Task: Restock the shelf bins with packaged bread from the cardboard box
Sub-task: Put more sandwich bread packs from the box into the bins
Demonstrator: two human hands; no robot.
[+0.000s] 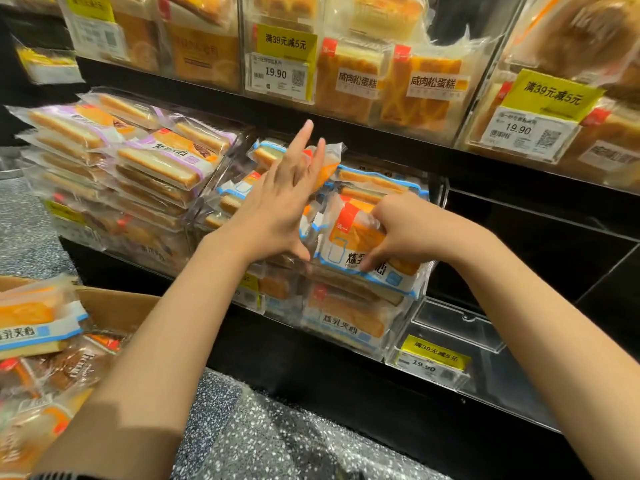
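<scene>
A clear shelf bin (420, 292) in the middle of the lower shelf is stacked with blue-edged packaged bread. My right hand (394, 223) grips the top blue-edged bread pack (349, 244) at the bin's front. My left hand (280, 199) has straight fingers and presses against the packs just left of it. The cardboard box (114, 310) stands at lower left with more bread packs (34, 320) inside.
Left of this bin, a bin holds purple-edged bread packs (138, 157). An empty clear bin (453, 344) with a yellow price tag sits to the right. The upper shelf carries bins of bread (391, 84) with price labels. Speckled grey floor (256, 445) lies below.
</scene>
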